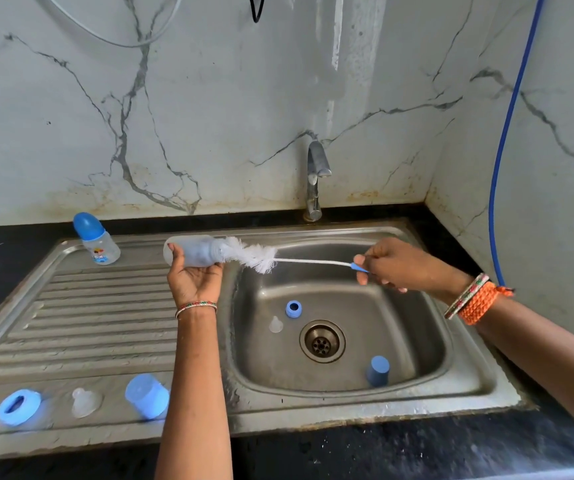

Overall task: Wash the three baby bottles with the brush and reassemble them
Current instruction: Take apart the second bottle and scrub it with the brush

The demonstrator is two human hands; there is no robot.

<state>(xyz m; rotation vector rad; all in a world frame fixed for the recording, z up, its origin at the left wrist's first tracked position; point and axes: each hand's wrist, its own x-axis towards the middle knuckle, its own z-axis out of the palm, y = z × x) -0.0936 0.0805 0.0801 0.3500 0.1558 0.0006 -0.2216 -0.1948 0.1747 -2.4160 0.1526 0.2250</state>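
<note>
My left hand (194, 278) grips a clear baby bottle (192, 251) held sideways over the sink's left rim, its mouth pointing right. My right hand (387, 265) grips the blue handle of a bottle brush (254, 256), whose white bristles sit at the bottle's mouth. An assembled bottle with a blue cap (96, 239) stands at the back of the drainboard. In the basin lie a blue ring (293, 309), a clear teat (275, 324) and a blue cap (377, 371). On the front rim lie another blue ring (19, 407), a teat (85, 402) and a blue cap (147, 395).
The steel sink (452, 393) has a ribbed drainboard (88, 323) on the left and a drain (322, 341) in the basin. A steel tap (315, 178) stands behind it, with no water running. A blue hose (507, 133) hangs at the right wall.
</note>
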